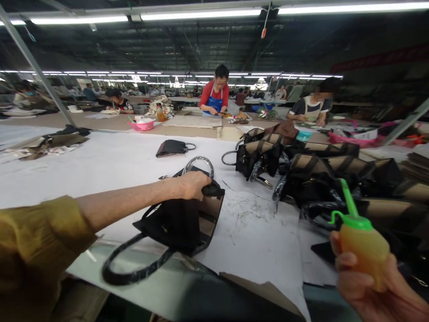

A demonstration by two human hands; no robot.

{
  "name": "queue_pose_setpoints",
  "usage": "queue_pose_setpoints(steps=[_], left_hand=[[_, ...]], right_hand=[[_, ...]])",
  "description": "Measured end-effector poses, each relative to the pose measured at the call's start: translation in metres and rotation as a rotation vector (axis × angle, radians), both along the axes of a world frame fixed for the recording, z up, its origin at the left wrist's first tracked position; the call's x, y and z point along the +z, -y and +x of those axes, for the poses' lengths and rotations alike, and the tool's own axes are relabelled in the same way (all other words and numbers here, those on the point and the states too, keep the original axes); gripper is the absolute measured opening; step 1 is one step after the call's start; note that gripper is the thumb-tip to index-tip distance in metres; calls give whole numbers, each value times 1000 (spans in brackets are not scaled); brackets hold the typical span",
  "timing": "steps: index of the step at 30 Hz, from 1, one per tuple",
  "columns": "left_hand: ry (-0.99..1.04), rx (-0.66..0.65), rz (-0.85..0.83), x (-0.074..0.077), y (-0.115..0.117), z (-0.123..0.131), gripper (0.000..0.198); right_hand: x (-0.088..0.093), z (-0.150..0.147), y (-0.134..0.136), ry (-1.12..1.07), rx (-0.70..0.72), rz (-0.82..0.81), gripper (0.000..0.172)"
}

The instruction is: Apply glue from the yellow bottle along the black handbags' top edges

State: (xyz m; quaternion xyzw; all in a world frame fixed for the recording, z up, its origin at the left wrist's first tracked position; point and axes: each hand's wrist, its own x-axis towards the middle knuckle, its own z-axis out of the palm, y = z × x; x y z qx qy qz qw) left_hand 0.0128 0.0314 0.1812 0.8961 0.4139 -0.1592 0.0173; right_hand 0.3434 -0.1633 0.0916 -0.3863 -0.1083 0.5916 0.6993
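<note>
My left hand [192, 184] grips the upper edge of a black handbag [179, 223] that lies on its side on the white-covered table [134, 161]. The bag's tan inside shows at its right end. One plastic-wrapped handle loops over the table's near edge, and the other stands up behind my hand. At the lower right, my right hand [360, 281] is closed around a squeeze bottle [365, 248] with a green nozzle cap and amber liquid inside. The bottle is held upright, slightly tilted, apart from the bag.
Several black handbags [318, 179] crowd the table's right side. A smaller black bag [171, 147] lies farther back. Dark cloth pieces [56, 141] are piled at the left. A pink basket [142, 125] and a person in a blue apron [214, 98] are across the table.
</note>
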Motion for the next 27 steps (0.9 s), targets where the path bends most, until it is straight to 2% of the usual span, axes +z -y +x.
queue_pose_setpoints(steps=[2, 4, 6, 8, 10, 12, 16, 18, 19, 21, 23, 24, 26, 27], left_hand=[[2, -135, 89, 9, -3, 8, 28], [17, -341, 215, 16, -7, 20, 23], [24, -569, 329, 17, -10, 34, 18], [20, -758, 422, 12, -11, 48, 13], [32, -901, 487, -1, -6, 58, 14], [81, -1016, 493, -23, 7, 62, 17], [184, -1170, 305, -72, 38, 59, 11], [193, -1204, 246, -89, 48, 57, 13], [204, -1209, 224, -94, 51, 57, 16], [227, -1189, 165, -99, 54, 56, 24], [221, -1097, 60, -101, 55, 55, 31], [207, -1013, -1, -102, 56, 54, 32], [183, -857, -93, -105, 58, 52, 33], [176, -833, -107, -106, 59, 51, 33]], right_hand=[[0, -1, 1, -83, -26, -38, 71], [2, 0, 1, -144, -43, -67, 73], [5, 1, 0, -171, -54, -80, 73], [7, 3, 0, -165, -66, -58, 74], [9, 6, -1, -145, -66, -11, 76], [12, 6, -3, -135, -56, 22, 78], [26, -10, -20, -205, -15, -43, 75], [39, -26, -38, -242, 13, -44, 70], [45, -36, -49, -245, 25, -28, 64], [58, -55, -77, -247, 144, 58, 48], [69, -74, -108, -194, 235, 234, 30], [73, -83, -124, -181, 261, 266, 25], [77, -98, -154, -157, 316, 296, 22], [78, -105, -167, -143, 343, 299, 22]])
